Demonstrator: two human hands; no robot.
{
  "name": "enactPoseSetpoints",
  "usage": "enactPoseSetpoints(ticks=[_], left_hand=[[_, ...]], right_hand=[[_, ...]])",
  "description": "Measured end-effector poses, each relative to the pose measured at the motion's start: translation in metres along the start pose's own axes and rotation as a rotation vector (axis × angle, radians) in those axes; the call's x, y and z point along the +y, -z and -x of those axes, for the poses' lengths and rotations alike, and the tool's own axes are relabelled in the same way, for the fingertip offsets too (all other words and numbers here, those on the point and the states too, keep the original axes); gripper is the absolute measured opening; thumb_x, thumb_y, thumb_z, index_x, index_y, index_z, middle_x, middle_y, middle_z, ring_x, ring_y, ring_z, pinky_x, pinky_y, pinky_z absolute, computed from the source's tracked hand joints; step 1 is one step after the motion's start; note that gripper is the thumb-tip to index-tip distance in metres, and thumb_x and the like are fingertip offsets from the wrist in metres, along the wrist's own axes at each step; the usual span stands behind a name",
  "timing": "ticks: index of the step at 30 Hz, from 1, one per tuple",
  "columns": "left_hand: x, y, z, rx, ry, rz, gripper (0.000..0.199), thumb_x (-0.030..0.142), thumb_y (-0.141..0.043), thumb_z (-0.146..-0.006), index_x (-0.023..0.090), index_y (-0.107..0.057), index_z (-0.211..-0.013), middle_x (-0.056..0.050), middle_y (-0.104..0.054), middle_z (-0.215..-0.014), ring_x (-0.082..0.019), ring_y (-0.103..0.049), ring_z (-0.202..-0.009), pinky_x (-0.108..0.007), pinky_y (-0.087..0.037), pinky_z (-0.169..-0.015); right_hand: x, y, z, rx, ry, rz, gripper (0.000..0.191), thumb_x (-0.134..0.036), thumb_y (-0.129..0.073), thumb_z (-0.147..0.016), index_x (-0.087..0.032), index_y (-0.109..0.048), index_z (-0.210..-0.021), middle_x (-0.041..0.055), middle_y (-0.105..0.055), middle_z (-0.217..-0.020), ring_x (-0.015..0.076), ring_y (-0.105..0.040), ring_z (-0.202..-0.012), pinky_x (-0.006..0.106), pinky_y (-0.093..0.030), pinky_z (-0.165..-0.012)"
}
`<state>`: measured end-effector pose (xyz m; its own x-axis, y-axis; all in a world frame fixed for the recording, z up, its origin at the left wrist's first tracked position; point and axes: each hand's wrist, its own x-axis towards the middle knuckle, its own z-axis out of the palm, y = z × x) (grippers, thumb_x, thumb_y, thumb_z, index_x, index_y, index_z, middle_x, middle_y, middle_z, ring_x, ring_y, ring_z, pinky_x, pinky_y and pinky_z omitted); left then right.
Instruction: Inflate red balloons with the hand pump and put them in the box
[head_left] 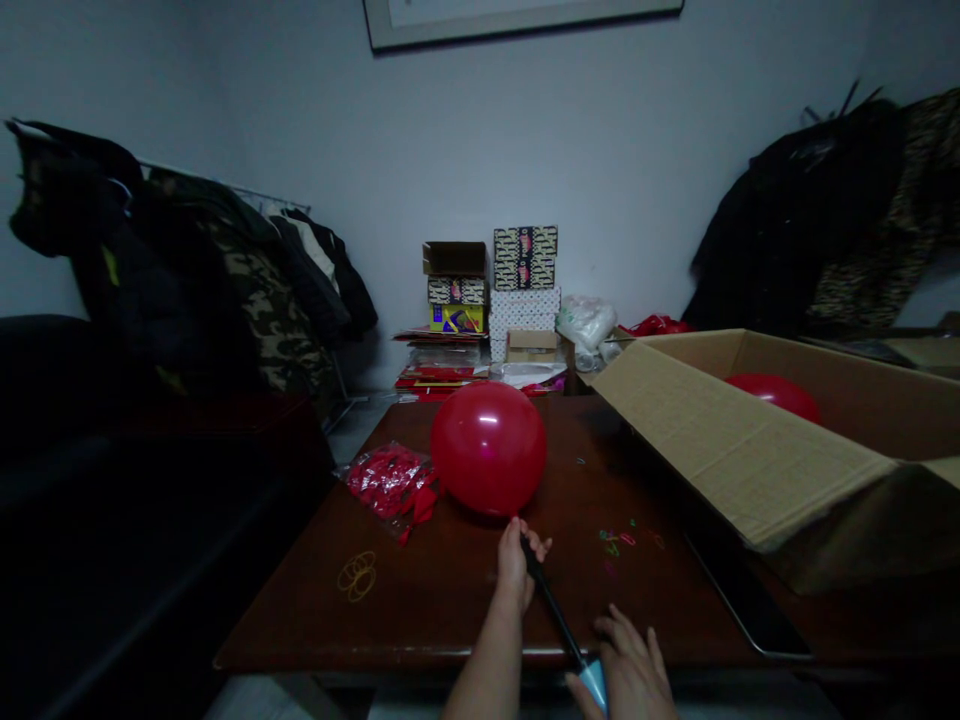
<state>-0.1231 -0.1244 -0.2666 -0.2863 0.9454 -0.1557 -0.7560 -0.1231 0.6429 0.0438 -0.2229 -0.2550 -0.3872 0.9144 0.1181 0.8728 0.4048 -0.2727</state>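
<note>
A round red balloon [489, 448], blown up, stands over the middle of the table. My left hand [517, 570] is closed at its neck, around the dark tip of a hand balloon pump [555, 608]. From there the thin black shaft slants down to a light blue part near the table's front edge. My right hand [630, 668] is at that blue part, thumb on one side and loosely bent fingers on the other. To the left lies a clear plastic bag of uninflated red balloons [391, 482].
Yellow rubber bands [357, 575] lie front left on the brown table [300, 640]. Small coloured clips or bands [613, 545] are scattered at right, near a dark flat device [742, 595]. An open cardboard box [742, 440] holds another red balloon [776, 395]. Boxes [525, 260] are stacked behind.
</note>
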Motion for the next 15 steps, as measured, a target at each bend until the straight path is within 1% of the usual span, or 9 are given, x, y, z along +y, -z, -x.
enactPoseSetpoints(ticks=[4, 7, 9, 12, 15], left_hand=[[-0.001, -0.001, -0.001, 0.002, -0.002, -0.008, 0.036, 0.051, -0.059, -0.073, 0.021, -0.04, -0.068, 0.009, -0.046, -0.043, -0.007, -0.038, -0.035, -0.037, -0.046, -0.068], [-0.001, -0.002, -0.002, 0.021, 0.005, -0.013, 0.036, 0.052, -0.059, -0.072, 0.021, -0.04, -0.069, 0.009, -0.045, -0.042, -0.007, -0.038, -0.035, -0.034, -0.046, -0.064], [0.0, -0.002, -0.003, 0.049, 0.0, -0.022, 0.037, 0.053, -0.059, -0.072, 0.021, -0.04, -0.069, 0.009, -0.045, -0.041, -0.007, -0.037, -0.034, -0.032, -0.046, -0.061], [0.0, -0.002, -0.004, 0.072, -0.02, -0.053, 0.039, 0.054, -0.058, -0.071, 0.021, -0.039, -0.068, 0.01, -0.043, -0.04, -0.007, -0.036, -0.032, -0.029, -0.044, -0.057], [-0.001, -0.003, -0.003, 0.07, -0.038, -0.097, 0.039, 0.056, -0.057, -0.071, 0.021, -0.039, -0.067, 0.01, -0.041, -0.039, -0.006, -0.034, -0.03, -0.028, -0.043, -0.053]], right_hand=[[-0.021, 0.016, -0.032, -0.001, -0.009, -0.046, 0.047, -0.051, -0.042, -0.08, -0.015, -0.063, -0.101, 0.0133, -0.055, -0.121, 0.0308, -0.035, -0.126, 0.055, -0.014, -0.106], [-0.034, 0.02, -0.057, -0.004, -0.024, -0.059, 0.046, -0.047, -0.041, -0.08, -0.013, -0.062, -0.103, 0.0135, -0.054, -0.12, 0.0302, -0.033, -0.127, 0.053, -0.013, -0.106], [-0.039, 0.02, -0.069, -0.013, -0.02, -0.067, 0.045, -0.045, -0.042, -0.08, -0.013, -0.061, -0.106, 0.0132, -0.053, -0.121, 0.0298, -0.033, -0.127, 0.052, -0.014, -0.106], [-0.043, 0.018, -0.073, -0.024, -0.003, -0.06, 0.046, -0.044, -0.042, -0.079, -0.013, -0.06, -0.107, 0.0134, -0.054, -0.121, 0.0299, -0.033, -0.127, 0.052, -0.015, -0.106], [-0.042, 0.018, -0.063, -0.023, -0.001, -0.031, 0.045, -0.043, -0.042, -0.08, -0.011, -0.062, -0.104, 0.0147, -0.055, -0.119, 0.0305, -0.035, -0.126, 0.053, -0.015, -0.106]])
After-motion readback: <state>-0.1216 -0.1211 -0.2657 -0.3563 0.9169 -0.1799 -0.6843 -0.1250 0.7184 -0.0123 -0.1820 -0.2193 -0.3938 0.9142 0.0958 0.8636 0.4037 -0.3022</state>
